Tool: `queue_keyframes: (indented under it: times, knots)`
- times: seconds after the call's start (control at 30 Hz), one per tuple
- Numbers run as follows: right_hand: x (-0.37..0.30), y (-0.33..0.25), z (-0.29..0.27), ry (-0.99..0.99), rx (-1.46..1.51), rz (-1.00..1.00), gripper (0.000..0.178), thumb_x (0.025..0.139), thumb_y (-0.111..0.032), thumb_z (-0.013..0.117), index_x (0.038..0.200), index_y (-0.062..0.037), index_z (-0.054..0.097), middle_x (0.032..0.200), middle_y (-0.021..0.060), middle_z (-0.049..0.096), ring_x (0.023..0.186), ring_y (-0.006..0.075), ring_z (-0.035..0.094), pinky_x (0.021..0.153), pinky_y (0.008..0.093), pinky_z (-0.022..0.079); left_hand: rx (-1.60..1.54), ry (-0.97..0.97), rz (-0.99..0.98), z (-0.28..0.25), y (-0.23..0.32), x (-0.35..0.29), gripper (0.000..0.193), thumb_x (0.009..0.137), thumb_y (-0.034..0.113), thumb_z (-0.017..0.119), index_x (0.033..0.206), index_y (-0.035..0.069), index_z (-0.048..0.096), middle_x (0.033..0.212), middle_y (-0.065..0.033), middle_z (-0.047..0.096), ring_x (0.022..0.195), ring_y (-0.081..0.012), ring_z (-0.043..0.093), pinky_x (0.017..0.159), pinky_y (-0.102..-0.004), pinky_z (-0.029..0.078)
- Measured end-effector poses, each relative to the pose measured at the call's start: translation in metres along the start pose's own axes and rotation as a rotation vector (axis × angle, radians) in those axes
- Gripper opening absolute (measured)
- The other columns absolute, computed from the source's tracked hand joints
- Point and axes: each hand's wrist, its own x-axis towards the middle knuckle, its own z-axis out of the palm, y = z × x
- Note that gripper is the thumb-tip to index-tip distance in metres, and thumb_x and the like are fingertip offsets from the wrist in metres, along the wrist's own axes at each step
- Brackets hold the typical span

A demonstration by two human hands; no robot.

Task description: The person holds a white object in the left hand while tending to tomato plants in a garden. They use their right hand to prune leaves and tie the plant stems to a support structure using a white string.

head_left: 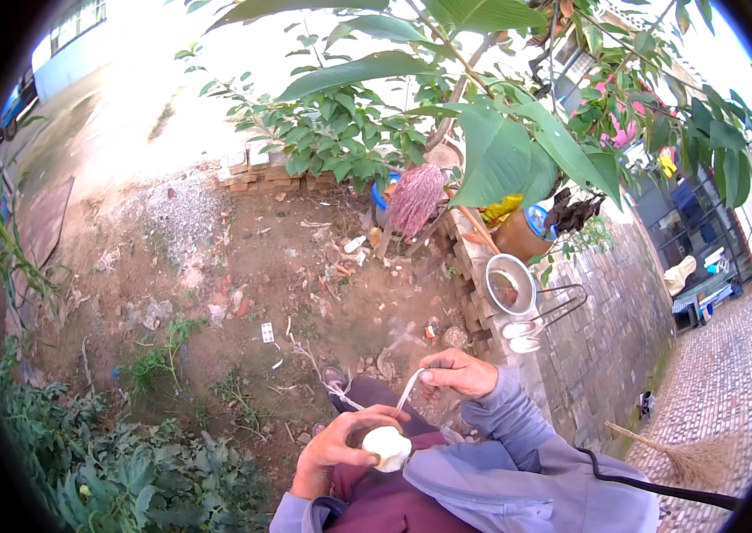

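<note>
Low in the middle, my left hand [338, 451] is curled around a round, pale white ball [387, 448] that looks like wound cord or strip. Up and to the right, my right hand [459, 372] pinches the end of a flat white strip [408, 391]. The strip runs down toward the fingers of my left hand, where its far end is hidden. A thin pale string [327, 380] stretches from near my left hand up and left over the soil. Whether it joins the ball cannot be made out.
Bare soil with litter lies ahead, and leafy plants [127, 480] grow at lower left. Large leaves [491, 151] overhang the top. At right, a metal pot [510, 284] and a brown bucket [522, 238] stand by a low brick edge. A straw broom [696, 457] lies on the paving.
</note>
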Motion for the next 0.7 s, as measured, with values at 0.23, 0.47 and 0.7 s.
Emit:
queue_keyframes:
  times: [0.23, 0.47, 0.7]
  knots:
    - [-0.023, 0.001, -0.021, 0.423, 0.341, -0.239, 0.025, 0.093, -0.024, 0.057, 0.080, -0.0036, 0.053, 0.069, 0.0043, 0.051, 0.062, 0.0138, 0.051, 0.060, 0.0299, 0.045, 0.095, 0.097, -0.087, 0.021, 0.016, -0.020, 0.071, 0.053, 0.030, 0.075, 0.111, -0.009, 0.061, 0.118, -0.0184, 0.056, 0.110, -0.0262, 0.055, 0.095, -0.0349, 0.042]
    - [-0.028, 0.035, -0.065, 0.711, 0.324, -0.336, 0.024, 0.092, -0.026, 0.056, 0.080, -0.0043, 0.055, 0.069, 0.0029, 0.054, 0.060, 0.0145, 0.054, 0.056, 0.0291, 0.045, 0.026, 0.632, -0.023, 0.056, 0.034, -0.025, 0.076, 0.039, 0.033, 0.069, 0.099, -0.013, 0.064, 0.104, -0.0219, 0.061, 0.096, -0.0300, 0.062, 0.087, -0.0339, 0.048]
    - [-0.050, 0.100, -0.089, 0.843, -0.384, 0.071, 0.028, 0.091, -0.026, 0.056, 0.090, 0.0021, 0.059, 0.077, 0.0101, 0.063, 0.068, 0.0169, 0.061, 0.061, 0.0329, 0.048, -0.034, 0.669, 0.185, 0.051, 0.010, -0.003, 0.077, 0.046, 0.032, 0.071, 0.105, -0.015, 0.059, 0.105, -0.0277, 0.059, 0.090, -0.0325, 0.062, 0.079, -0.0380, 0.054]
